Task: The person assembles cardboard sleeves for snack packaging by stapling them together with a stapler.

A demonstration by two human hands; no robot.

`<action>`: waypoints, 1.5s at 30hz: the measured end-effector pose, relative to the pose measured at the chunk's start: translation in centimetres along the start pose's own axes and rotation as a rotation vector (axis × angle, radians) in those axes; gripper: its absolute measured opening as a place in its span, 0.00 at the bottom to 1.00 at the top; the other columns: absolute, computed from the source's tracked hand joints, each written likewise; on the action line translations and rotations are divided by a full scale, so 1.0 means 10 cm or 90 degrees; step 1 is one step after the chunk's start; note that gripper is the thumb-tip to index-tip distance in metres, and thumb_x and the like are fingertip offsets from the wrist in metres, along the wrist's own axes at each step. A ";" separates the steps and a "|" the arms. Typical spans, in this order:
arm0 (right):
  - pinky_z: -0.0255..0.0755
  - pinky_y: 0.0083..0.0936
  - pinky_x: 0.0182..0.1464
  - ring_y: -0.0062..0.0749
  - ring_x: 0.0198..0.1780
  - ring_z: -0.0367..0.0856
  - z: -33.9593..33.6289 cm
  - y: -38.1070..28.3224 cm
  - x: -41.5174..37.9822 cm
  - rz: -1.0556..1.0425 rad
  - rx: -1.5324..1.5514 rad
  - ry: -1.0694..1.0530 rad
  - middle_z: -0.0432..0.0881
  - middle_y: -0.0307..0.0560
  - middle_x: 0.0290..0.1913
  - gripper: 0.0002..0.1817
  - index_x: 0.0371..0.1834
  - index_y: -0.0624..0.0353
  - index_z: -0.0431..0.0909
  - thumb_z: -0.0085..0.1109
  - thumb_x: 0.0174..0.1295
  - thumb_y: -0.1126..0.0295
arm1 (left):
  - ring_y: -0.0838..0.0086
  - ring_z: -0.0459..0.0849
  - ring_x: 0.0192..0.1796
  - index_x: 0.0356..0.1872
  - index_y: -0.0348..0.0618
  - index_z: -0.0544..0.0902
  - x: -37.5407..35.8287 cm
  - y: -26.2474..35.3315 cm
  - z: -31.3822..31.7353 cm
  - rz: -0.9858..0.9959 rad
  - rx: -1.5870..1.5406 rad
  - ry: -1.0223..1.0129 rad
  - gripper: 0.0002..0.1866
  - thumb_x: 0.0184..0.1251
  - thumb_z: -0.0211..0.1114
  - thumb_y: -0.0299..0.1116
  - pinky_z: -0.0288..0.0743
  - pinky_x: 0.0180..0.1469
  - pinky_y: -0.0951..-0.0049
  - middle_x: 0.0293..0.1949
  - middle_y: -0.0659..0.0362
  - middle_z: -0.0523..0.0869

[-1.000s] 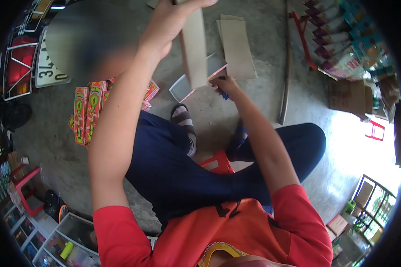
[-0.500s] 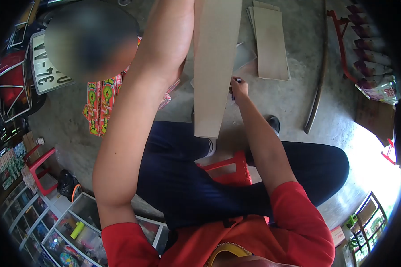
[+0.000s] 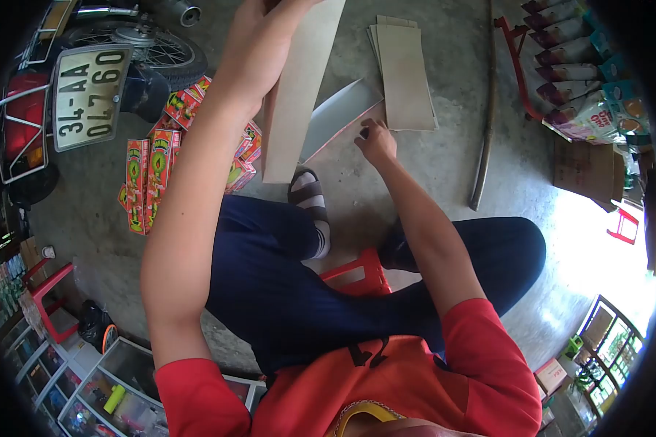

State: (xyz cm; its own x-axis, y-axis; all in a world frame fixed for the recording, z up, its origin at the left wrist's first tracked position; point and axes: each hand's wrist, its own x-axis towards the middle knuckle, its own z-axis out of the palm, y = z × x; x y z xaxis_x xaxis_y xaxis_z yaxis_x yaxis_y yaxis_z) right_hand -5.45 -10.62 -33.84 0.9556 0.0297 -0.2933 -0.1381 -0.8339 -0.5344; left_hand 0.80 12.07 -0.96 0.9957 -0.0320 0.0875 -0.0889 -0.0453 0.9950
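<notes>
My left hand (image 3: 259, 22) is at the top edge of the head view, closed on a long grey-brown cardboard box (image 3: 302, 102). That box stands lengthwise in front of me, its near end above my sandalled foot (image 3: 310, 207). Some of my left fingers are hidden. My right hand (image 3: 379, 143) is to the right of the box, its fingers curled together; anything in them is too small and dark to name. Just left of my right hand lies an open cardboard tray (image 3: 342, 113) with a grey inside and a reddish edge.
Flat cardboard sheets (image 3: 408, 76) lie stacked on the concrete floor. Several red printed boxes (image 3: 149, 175) are piled at left, near a motorbike with a licence plate (image 3: 91, 95). A long stick (image 3: 482, 138) lies at right. A red stool (image 3: 357, 275) is beneath me.
The long box has shifted left and up in view, uncovering the open tray. My right hand has moved slightly left. A blurred round shape over the motorbike is gone.
</notes>
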 end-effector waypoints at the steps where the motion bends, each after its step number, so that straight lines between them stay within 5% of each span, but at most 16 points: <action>1: 0.85 0.38 0.48 0.43 0.49 0.90 -0.01 -0.03 -0.01 -0.120 -0.156 0.039 0.82 0.44 0.60 0.27 0.62 0.50 0.82 0.73 0.57 0.67 | 0.70 0.81 0.55 0.63 0.29 0.77 -0.01 -0.03 0.00 -0.005 0.009 0.007 0.40 0.71 0.68 0.61 0.73 0.59 0.71 0.53 0.51 0.81; 2: 0.83 0.42 0.56 0.48 0.57 0.86 -0.05 -0.05 0.08 -0.156 -0.167 -0.050 0.75 0.43 0.67 0.29 0.64 0.48 0.80 0.72 0.56 0.68 | 0.70 0.81 0.54 0.63 0.29 0.77 -0.01 -0.04 -0.01 -0.021 0.018 0.004 0.40 0.70 0.68 0.61 0.73 0.58 0.71 0.52 0.51 0.81; 6: 0.84 0.44 0.53 0.45 0.53 0.88 0.01 -0.23 0.52 -0.227 -0.261 -0.111 0.77 0.45 0.58 0.20 0.57 0.50 0.82 0.69 0.60 0.70 | 0.72 0.80 0.51 0.63 0.28 0.76 -0.02 0.18 0.08 -0.097 0.073 0.032 0.40 0.70 0.68 0.60 0.73 0.54 0.72 0.49 0.52 0.81; 9: 0.85 0.43 0.49 0.47 0.51 0.90 0.20 -0.12 0.70 -0.323 -0.316 -0.163 0.78 0.49 0.61 0.12 0.50 0.53 0.84 0.64 0.64 0.70 | 0.74 0.80 0.49 0.62 0.30 0.77 -0.02 0.18 0.06 -0.085 0.045 0.007 0.38 0.70 0.66 0.59 0.72 0.51 0.73 0.47 0.55 0.81; 12: 0.84 0.46 0.51 0.47 0.48 0.89 0.40 0.00 0.65 -0.247 -0.277 -0.155 0.82 0.48 0.54 0.11 0.48 0.52 0.83 0.64 0.64 0.68 | 0.75 0.80 0.46 0.62 0.34 0.78 -0.01 0.19 0.26 -0.089 0.003 0.068 0.36 0.70 0.66 0.59 0.71 0.48 0.74 0.46 0.57 0.81; 16: 0.82 0.48 0.49 0.52 0.46 0.89 0.25 0.03 0.51 -0.252 -0.189 -0.111 0.88 0.49 0.46 0.09 0.46 0.52 0.83 0.64 0.66 0.64 | 0.75 0.80 0.47 0.63 0.38 0.79 0.00 0.14 -0.05 -0.118 -0.098 -0.065 0.36 0.70 0.65 0.60 0.71 0.49 0.73 0.47 0.58 0.81; 21: 0.81 0.49 0.50 0.54 0.47 0.90 -0.81 -0.47 0.48 -0.220 -0.008 -0.135 0.92 0.54 0.43 0.18 0.52 0.55 0.84 0.68 0.65 0.56 | 0.70 0.81 0.54 0.68 0.36 0.78 -0.22 0.55 0.22 -0.103 0.007 0.007 0.43 0.70 0.61 0.68 0.72 0.58 0.67 0.55 0.53 0.82; 24: 0.81 0.41 0.47 0.46 0.43 0.90 -1.63 -0.63 0.41 -0.265 0.069 -0.075 0.91 0.52 0.41 0.26 0.57 0.59 0.84 0.72 0.65 0.50 | 0.67 0.80 0.62 0.73 0.36 0.75 -0.13 0.43 0.22 -0.050 0.034 -0.047 0.48 0.70 0.58 0.72 0.71 0.66 0.64 0.62 0.52 0.81; 26: 0.80 0.34 0.42 0.36 0.38 0.88 -2.34 -0.88 0.12 -0.183 0.037 -0.067 0.89 0.49 0.39 0.30 0.60 0.61 0.82 0.73 0.65 0.48 | 0.66 0.78 0.67 0.76 0.35 0.72 0.05 0.14 0.18 -0.012 0.001 -0.088 0.49 0.71 0.57 0.72 0.69 0.70 0.64 0.68 0.52 0.79; 29: 0.75 0.23 0.35 0.22 0.31 0.81 -3.22 -1.07 -0.46 -0.089 0.131 -0.049 0.87 0.43 0.39 0.31 0.63 0.62 0.80 0.71 0.68 0.48 | 0.66 0.78 0.70 0.76 0.35 0.73 -0.15 0.50 0.42 -0.097 -0.120 -0.069 0.44 0.77 0.57 0.66 0.67 0.73 0.66 0.70 0.52 0.79; 32: 0.67 0.16 0.30 0.15 0.27 0.74 -3.69 -0.98 -1.00 -0.092 0.360 0.011 0.85 0.39 0.35 0.29 0.58 0.61 0.82 0.69 0.70 0.46 | 0.68 0.89 0.48 0.60 0.39 0.82 -0.10 0.40 0.43 -0.172 -0.254 -0.165 0.37 0.73 0.60 0.66 0.82 0.54 0.70 0.45 0.53 0.88; 36: 0.59 0.15 0.26 0.12 0.23 0.70 -3.81 -0.73 -1.37 -0.051 0.805 -0.061 0.83 0.36 0.32 0.24 0.52 0.60 0.83 0.65 0.73 0.47 | 0.63 0.92 0.42 0.63 0.38 0.81 -0.32 0.54 0.81 -0.125 -0.276 -0.255 0.45 0.74 0.45 0.74 0.87 0.47 0.63 0.45 0.47 0.91; 40: 0.60 0.16 0.25 0.13 0.22 0.70 -3.61 -0.53 -1.12 0.012 0.806 -0.204 0.82 0.34 0.29 0.23 0.46 0.59 0.82 0.63 0.75 0.47 | 0.67 0.93 0.40 0.65 0.39 0.79 -0.33 0.41 1.05 -0.178 -0.429 -0.391 0.48 0.71 0.41 0.77 0.89 0.40 0.68 0.41 0.49 0.91; 43: 0.69 0.18 0.31 0.18 0.30 0.76 -3.37 -0.60 -1.09 0.002 0.649 0.036 0.83 0.42 0.38 0.43 0.68 0.68 0.75 0.72 0.64 0.40 | 0.64 0.92 0.40 0.63 0.35 0.80 -0.32 0.43 1.13 -0.219 -0.394 -0.324 0.53 0.70 0.38 0.80 0.88 0.46 0.66 0.40 0.46 0.90; 45: 0.72 0.20 0.33 0.20 0.34 0.78 -3.32 -0.62 -1.12 -0.003 0.559 0.030 0.83 0.45 0.42 0.54 0.75 0.69 0.67 0.75 0.58 0.37 | 0.64 0.91 0.41 0.62 0.35 0.80 -0.33 0.44 1.19 -0.228 -0.379 -0.298 0.52 0.70 0.37 0.80 0.88 0.46 0.67 0.40 0.46 0.90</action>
State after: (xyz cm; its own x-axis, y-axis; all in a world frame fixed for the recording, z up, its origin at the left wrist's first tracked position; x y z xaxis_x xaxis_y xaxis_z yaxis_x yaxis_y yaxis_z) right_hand -6.64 -24.12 -0.95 0.9637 -0.0063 -0.2667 -0.2658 -0.1081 -0.9579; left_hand -3.20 0.09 2.58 0.8346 -0.5337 -0.1368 0.3909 0.3987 0.8296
